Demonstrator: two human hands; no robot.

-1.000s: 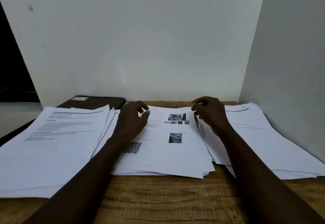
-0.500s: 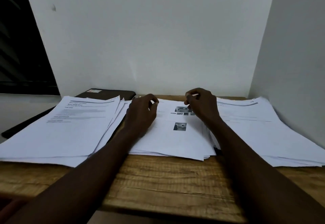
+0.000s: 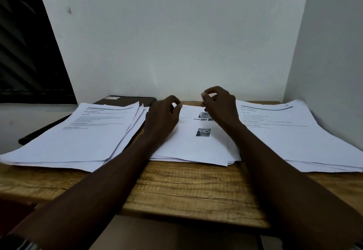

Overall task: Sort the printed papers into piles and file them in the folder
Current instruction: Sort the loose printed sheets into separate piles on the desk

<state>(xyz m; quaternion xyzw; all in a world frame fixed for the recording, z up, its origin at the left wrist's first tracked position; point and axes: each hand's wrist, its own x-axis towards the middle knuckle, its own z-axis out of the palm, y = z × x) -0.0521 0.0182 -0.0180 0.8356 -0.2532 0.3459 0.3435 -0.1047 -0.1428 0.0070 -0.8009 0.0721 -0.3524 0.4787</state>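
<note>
Three stacks of printed white sheets lie on a wooden table (image 3: 188,189). The left pile (image 3: 82,138) carries text. Small photos are printed on the middle pile (image 3: 196,147), and the right pile (image 3: 290,134) shows text again. A dark folder (image 3: 137,99) lies at the back left, mostly hidden under the left pile. My left hand (image 3: 163,120) rests on the middle pile's far left part, fingers curled and slightly apart. Just over that pile's far edge, my right hand (image 3: 220,106) hovers with thumb and fingertips pinched together. No sheet shows between them.
A white wall stands right behind the piles and a second wall closes the right side. A dark window lies to the left. The table's near edge runs under my forearms, with bare wood between it and the piles.
The camera has tilted up and drawn back, so the piles sit lower in view. My right hand has lifted off the middle pile's corner. My left hand's fingers have curled more.
</note>
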